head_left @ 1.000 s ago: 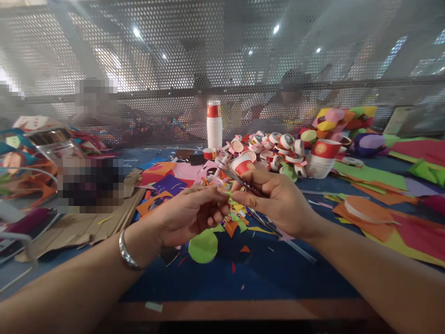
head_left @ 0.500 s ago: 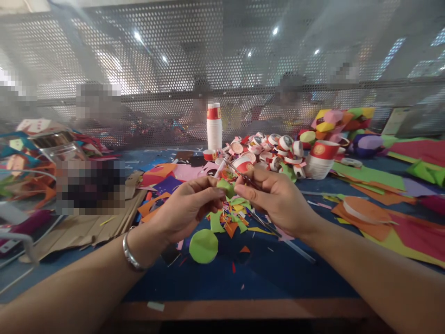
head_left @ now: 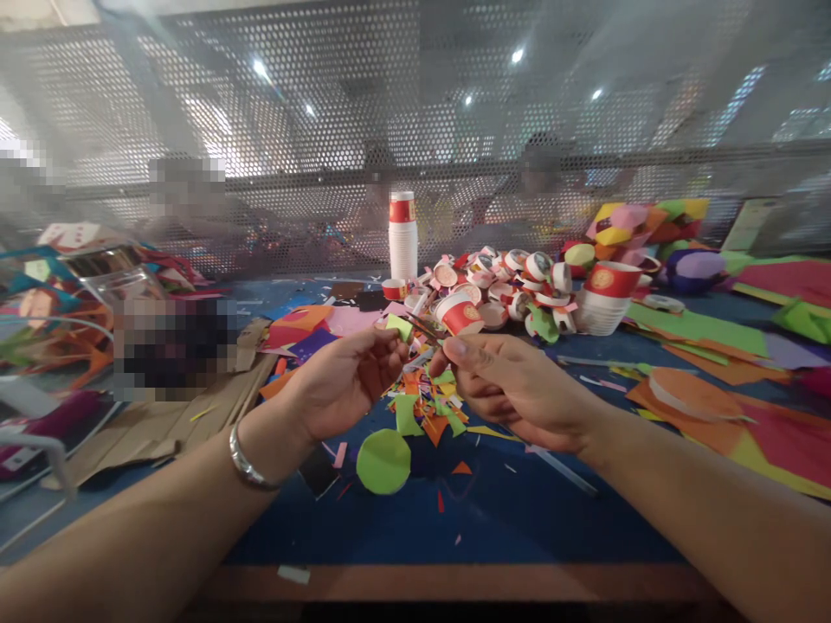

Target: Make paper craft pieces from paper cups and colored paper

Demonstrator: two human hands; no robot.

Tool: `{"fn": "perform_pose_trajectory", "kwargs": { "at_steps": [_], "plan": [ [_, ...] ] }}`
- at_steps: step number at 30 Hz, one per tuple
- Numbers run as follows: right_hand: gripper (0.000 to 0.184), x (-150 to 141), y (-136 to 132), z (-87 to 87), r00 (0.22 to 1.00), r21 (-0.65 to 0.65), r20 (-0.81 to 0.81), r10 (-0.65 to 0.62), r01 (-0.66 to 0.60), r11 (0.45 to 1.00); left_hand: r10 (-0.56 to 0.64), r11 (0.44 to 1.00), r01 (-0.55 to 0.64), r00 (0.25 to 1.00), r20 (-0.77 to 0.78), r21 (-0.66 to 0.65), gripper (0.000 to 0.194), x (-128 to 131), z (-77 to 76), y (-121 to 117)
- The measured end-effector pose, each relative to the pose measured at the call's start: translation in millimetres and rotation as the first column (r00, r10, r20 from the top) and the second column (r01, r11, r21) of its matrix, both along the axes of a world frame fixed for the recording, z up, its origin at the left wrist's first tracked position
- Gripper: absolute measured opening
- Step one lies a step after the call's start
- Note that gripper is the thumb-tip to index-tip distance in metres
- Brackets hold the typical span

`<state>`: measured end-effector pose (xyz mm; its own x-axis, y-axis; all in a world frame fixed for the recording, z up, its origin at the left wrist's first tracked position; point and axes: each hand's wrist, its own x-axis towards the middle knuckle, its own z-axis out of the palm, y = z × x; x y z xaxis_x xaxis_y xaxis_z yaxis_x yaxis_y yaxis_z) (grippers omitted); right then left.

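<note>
Pinched in the fingertips of my left hand (head_left: 347, 372) is a small piece of green paper (head_left: 398, 326). My right hand (head_left: 512, 381) is closed around a pair of scissors (head_left: 421, 325); the dark blades point left toward the paper, and the handles are mostly hidden in my fingers. A round green paper disc (head_left: 383, 461) lies flat on the blue table below my hands. Between and beneath the hands is a heap of coloured paper scraps (head_left: 434, 405).
A tall stack of paper cups (head_left: 403, 247) stands at the back. Right of it sit a pile of cut cup pieces (head_left: 512, 277) and more nested red cups (head_left: 608, 294). Coloured paper sheets (head_left: 707, 333) cover the right side; flattened cardboard (head_left: 188, 424) lies left. A perforated metal screen (head_left: 338, 121) rises behind.
The green paper now stands up above my left fingertips instead of between both hands. My right hand has turned and lowered slightly, with the scissor blades a little lower.
</note>
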<state>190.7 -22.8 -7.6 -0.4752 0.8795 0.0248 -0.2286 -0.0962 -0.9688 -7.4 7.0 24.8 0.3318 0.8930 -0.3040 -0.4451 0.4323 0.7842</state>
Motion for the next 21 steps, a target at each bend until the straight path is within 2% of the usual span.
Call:
{"fn": "perform_pose_trajectory", "kwargs": {
  "at_steps": [11, 21],
  "plan": [
    [0.043, -0.4, 0.9, 0.0, 0.999, -0.076, -0.050, 0.004, -0.008, 0.997, 0.071, 0.997, -0.069, 0.996, 0.057, -0.023, 0.034, -1.6, 5.6, 0.2],
    [0.043, -1.3, 0.0, 0.3, 0.999, -0.097, -0.037, 0.015, -0.019, 0.995, 0.070, 0.997, -0.071, 0.996, 0.059, 0.012, 0.034, -0.8, 4.5, 0.7]
  ]
}}
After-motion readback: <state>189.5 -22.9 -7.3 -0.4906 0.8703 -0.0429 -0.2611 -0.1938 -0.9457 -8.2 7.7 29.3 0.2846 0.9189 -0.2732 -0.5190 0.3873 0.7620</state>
